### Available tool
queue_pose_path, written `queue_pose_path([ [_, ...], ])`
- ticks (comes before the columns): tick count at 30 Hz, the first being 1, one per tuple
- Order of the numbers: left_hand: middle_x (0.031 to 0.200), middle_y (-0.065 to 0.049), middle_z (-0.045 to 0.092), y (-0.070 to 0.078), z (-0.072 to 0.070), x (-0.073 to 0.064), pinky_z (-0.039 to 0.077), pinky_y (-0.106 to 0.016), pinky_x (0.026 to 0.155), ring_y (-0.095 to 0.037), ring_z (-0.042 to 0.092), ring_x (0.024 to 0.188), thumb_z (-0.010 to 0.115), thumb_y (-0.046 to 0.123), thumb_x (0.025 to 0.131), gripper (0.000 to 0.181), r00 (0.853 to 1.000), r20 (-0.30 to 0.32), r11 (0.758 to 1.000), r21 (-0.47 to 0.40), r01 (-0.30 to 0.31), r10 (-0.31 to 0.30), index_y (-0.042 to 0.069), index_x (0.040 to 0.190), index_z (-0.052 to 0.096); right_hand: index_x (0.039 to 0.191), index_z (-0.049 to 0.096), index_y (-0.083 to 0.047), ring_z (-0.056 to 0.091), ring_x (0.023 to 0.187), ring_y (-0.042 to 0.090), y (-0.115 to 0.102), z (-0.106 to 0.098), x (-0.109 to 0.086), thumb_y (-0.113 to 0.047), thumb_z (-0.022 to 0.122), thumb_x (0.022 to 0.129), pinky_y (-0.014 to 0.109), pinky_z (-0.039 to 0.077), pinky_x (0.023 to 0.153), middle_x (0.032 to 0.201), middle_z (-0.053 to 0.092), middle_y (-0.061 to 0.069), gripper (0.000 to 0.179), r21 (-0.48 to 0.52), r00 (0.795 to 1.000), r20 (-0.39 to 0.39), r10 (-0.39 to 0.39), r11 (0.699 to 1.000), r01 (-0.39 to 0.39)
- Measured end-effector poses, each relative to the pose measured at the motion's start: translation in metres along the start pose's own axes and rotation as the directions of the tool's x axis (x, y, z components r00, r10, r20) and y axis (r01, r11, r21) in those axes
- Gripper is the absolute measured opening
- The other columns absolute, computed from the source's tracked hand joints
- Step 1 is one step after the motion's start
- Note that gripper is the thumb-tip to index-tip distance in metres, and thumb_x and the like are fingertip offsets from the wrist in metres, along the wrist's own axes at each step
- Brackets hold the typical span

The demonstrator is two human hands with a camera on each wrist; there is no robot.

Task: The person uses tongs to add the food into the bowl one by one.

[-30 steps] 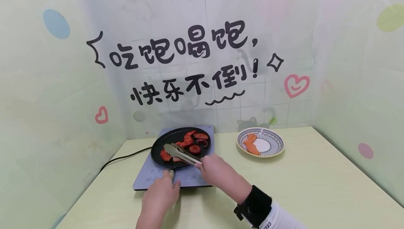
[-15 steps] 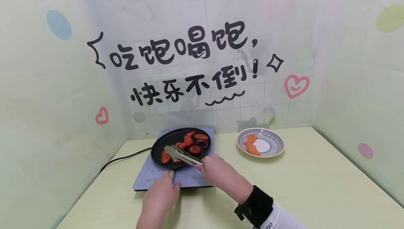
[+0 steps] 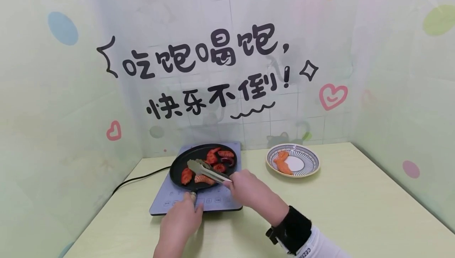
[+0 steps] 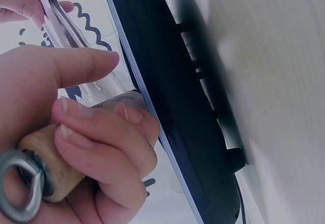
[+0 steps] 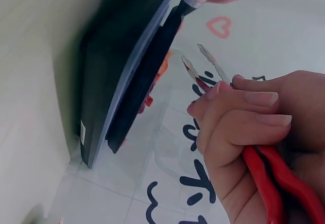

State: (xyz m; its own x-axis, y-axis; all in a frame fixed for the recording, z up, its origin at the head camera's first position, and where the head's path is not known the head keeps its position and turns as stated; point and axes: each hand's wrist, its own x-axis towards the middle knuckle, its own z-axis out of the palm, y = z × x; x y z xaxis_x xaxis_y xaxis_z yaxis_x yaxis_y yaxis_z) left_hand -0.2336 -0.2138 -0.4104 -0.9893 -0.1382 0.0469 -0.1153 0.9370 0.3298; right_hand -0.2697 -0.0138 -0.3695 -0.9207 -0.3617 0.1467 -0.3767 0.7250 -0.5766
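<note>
My left hand (image 3: 181, 216) grips the wooden handle (image 4: 63, 165) of a black frying pan (image 3: 185, 157); a metal ring hangs at the handle's end. Fingers of my right hand (image 3: 250, 189) curl round metal tongs (image 3: 213, 172) with red grips (image 5: 266, 183). The tong tips are over the pan, and in the right wrist view they stand apart with nothing between them. In the pan lie several red food pieces, among them a lump (image 3: 186, 176) at the left, a round piece (image 3: 219, 168) and an orange striped strip (image 3: 204, 179) near the front.
The pan sits on a flat induction cooker (image 3: 163, 200), whose black cable (image 3: 142, 176) runs off left. To the right, a patterned plate (image 3: 313, 167) bears orange slices (image 3: 283, 166). A printed wall sheet (image 3: 213, 131) closes the back of the table (image 3: 337, 202).
My right hand has shifted the tongs slightly up and to the right, baring more of the striped strip. The left hand keeps its grip on the pan handle.
</note>
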Motion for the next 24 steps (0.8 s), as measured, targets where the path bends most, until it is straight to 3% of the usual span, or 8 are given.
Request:
queue_pose_path([
  [8, 0.128, -0.035, 0.069, 0.000, -0.001, 0.001, 0.059, -0.063, 0.081, -0.049, 0.071, 0.112, 0.065, 0.036, 0.103, 0.073, 1.000, 0.004, 1.000, -0.005, -0.002, 0.002, -0.013, 0.153, 0.043, 0.076, 0.064, -0.007, 0.042, 0.051, 0.011, 0.008, -0.022, 0.000, -0.024, 0.062, 0.109, 0.024, 0.034, 0.048, 0.061, 0.042, -0.003, 0.036, -0.042, 0.995, -0.081, -0.058, 0.998, 0.055],
  [16, 0.130, -0.034, 0.069, 0.001, -0.002, 0.002, 0.059, -0.059, 0.077, -0.042, 0.073, 0.106, 0.066, 0.037, 0.103, 0.075, 0.999, 0.035, 1.000, -0.003, 0.029, -0.029, -0.013, 0.154, 0.042, 0.076, 0.065, -0.009, 0.040, 0.050, 0.011, 0.017, -0.049, -0.002, -0.025, 0.061, 0.109, 0.024, 0.032, 0.049, 0.059, 0.040, -0.004, 0.037, -0.046, 0.990, -0.137, -0.045, 0.998, 0.039],
  [24, 0.128, -0.033, 0.069, 0.001, -0.001, 0.002, 0.058, -0.057, 0.074, -0.037, 0.073, 0.100, 0.066, 0.036, 0.103, 0.075, 0.999, 0.029, 0.999, -0.002, 0.034, -0.034, -0.013, 0.154, 0.041, 0.087, 0.068, -0.007, 0.036, 0.053, 0.011, 0.035, -0.081, -0.005, -0.029, 0.054, 0.112, 0.026, 0.031, 0.052, 0.061, 0.038, -0.003, 0.036, 0.021, 0.997, -0.076, 0.016, 1.000, -0.015],
])
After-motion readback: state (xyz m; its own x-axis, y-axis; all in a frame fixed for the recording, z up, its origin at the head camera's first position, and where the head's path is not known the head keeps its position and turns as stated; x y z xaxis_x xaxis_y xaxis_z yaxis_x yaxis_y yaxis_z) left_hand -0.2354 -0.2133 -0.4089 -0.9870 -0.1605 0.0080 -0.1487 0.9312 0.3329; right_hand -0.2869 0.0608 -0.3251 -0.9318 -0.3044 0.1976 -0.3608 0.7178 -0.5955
